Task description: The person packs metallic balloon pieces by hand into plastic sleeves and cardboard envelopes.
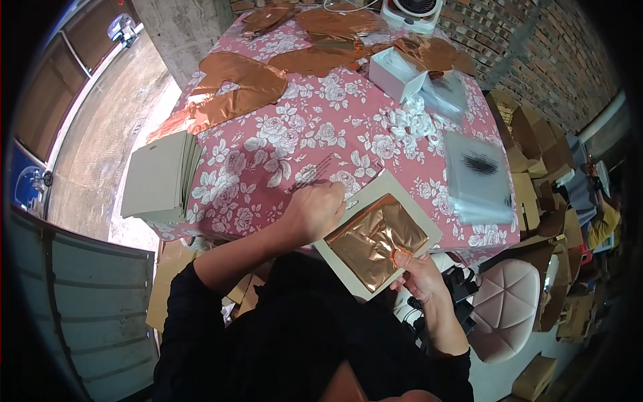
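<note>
While seated at table edge: one grey-green card (407,213) held at 6 o'clock of the rose-print tablecloth (281,144), half over the edge, with one folded copper foil sheet (376,240) lying on it. Left hand (320,209) closed on card's top-left corner, fingers curled, pinching the edge. Right hand (420,273) gripping card's lower-right rim, thumb pressing down on foil's corner. Both grips narrow, both on the same card.

Count elsewhere on cloth:
- 1 stack of same grey-green cards (159,177) at 9 o'clock, overhanging table edge; number in stack cannot tell.
- Loose copper foil pieces (231,87) from 10 to 1 o'clock, roughly 5–6, overlapping, exact count unclear.
- 1 open white box (396,72) at 1 o'clock.
- 1 white fan-like unit (412,12) at 12 o'clock.
- 1 cluster of white crumpled bits (414,122) just below box.
- 2 piles of clear plastic sleeves: larger (479,177) at 3 o'clock, smaller (447,90) at 2 o'clock, both blurred.

Off table: 1 padded pale chair (508,305) at 5 o'clock, cardboard boxes (536,161) stacked at 3–4 o'clock, 1 other person's yellow sleeve (603,224) far right.
</note>
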Demonstrator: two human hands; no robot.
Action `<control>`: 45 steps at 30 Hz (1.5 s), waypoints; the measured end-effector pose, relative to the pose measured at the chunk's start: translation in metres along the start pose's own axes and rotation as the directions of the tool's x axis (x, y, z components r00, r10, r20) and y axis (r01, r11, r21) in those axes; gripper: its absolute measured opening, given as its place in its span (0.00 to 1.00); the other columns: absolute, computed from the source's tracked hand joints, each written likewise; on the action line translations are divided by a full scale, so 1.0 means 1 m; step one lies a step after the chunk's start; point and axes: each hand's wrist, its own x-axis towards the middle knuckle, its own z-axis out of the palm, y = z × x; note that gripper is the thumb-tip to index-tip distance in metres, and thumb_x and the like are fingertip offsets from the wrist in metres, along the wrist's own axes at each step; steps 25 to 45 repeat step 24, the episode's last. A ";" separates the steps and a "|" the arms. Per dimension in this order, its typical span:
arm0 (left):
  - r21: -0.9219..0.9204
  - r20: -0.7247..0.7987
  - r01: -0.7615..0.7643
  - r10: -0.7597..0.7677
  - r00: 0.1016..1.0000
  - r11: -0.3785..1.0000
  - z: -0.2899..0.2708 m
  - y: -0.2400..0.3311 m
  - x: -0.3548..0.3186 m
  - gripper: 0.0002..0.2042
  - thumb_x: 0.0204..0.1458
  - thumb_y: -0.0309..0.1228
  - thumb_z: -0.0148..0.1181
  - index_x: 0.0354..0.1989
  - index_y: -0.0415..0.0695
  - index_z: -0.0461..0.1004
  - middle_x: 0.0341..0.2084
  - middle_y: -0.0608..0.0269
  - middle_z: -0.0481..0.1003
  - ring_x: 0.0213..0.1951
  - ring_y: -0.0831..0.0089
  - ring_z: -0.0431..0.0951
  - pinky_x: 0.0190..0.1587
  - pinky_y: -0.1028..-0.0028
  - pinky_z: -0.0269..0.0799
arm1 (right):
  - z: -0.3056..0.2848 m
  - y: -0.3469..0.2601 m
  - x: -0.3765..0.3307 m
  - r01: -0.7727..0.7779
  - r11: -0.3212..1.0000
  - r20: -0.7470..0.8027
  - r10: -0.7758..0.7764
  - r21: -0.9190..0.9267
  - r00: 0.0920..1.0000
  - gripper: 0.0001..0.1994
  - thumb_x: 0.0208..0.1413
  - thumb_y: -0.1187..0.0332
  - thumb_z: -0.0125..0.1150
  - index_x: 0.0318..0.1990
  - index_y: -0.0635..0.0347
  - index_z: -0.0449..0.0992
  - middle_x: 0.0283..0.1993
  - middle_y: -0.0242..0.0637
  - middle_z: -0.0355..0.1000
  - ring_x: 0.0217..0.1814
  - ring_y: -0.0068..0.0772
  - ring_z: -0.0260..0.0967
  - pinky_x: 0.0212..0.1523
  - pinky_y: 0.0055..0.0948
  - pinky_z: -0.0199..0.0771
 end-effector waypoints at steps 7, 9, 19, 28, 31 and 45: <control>0.013 0.018 -0.056 0.056 0.998 0.998 0.000 0.003 -0.003 0.06 0.50 0.26 0.59 0.28 0.38 0.69 0.22 0.46 0.74 0.27 0.46 0.76 0.29 0.55 0.72 | -0.002 -0.001 0.001 -0.019 1.000 0.016 0.019 -0.003 1.000 0.13 0.55 0.62 0.68 0.38 0.60 0.72 0.21 0.32 0.69 0.15 0.27 0.70 0.12 0.22 0.72; 0.020 0.007 -0.076 0.076 0.997 0.997 0.001 0.002 -0.001 0.06 0.50 0.26 0.59 0.28 0.38 0.69 0.22 0.46 0.74 0.27 0.47 0.76 0.29 0.55 0.72 | -0.004 -0.004 -0.001 -0.040 0.999 -0.026 0.041 0.031 0.999 0.13 0.54 0.63 0.68 0.39 0.60 0.72 0.22 0.32 0.70 0.14 0.25 0.68 0.13 0.23 0.74; 0.035 0.041 -0.034 0.033 0.999 0.999 0.002 0.001 -0.006 0.05 0.50 0.26 0.57 0.29 0.38 0.70 0.23 0.48 0.74 0.28 0.48 0.77 0.31 0.55 0.72 | -0.018 -0.008 0.001 -0.100 0.995 0.014 0.100 0.024 0.995 0.17 0.51 0.64 0.71 0.47 0.57 0.74 0.30 0.33 0.75 0.20 0.28 0.72 0.14 0.27 0.76; 0.021 0.022 -0.050 0.049 0.999 0.999 0.000 0.002 -0.005 0.05 0.50 0.27 0.59 0.30 0.39 0.70 0.24 0.47 0.75 0.28 0.48 0.77 0.31 0.55 0.72 | -0.016 -0.014 -0.003 -0.108 0.994 0.012 0.108 -0.014 0.994 0.18 0.52 0.61 0.70 0.47 0.57 0.74 0.31 0.35 0.77 0.19 0.33 0.75 0.11 0.25 0.72; 0.021 0.022 -0.050 0.049 0.999 0.999 0.000 0.002 -0.005 0.05 0.50 0.27 0.59 0.30 0.39 0.70 0.24 0.47 0.75 0.28 0.48 0.77 0.31 0.55 0.72 | -0.016 -0.014 -0.003 -0.108 0.994 0.012 0.108 -0.014 0.994 0.18 0.52 0.61 0.70 0.47 0.57 0.74 0.31 0.35 0.77 0.19 0.33 0.75 0.11 0.25 0.72; 0.021 0.022 -0.050 0.049 0.999 0.999 0.000 0.002 -0.005 0.05 0.50 0.27 0.59 0.30 0.39 0.70 0.24 0.47 0.75 0.28 0.48 0.77 0.31 0.55 0.72 | -0.016 -0.014 -0.003 -0.108 0.994 0.012 0.108 -0.014 0.994 0.18 0.52 0.61 0.70 0.47 0.57 0.74 0.31 0.35 0.77 0.19 0.33 0.75 0.11 0.25 0.72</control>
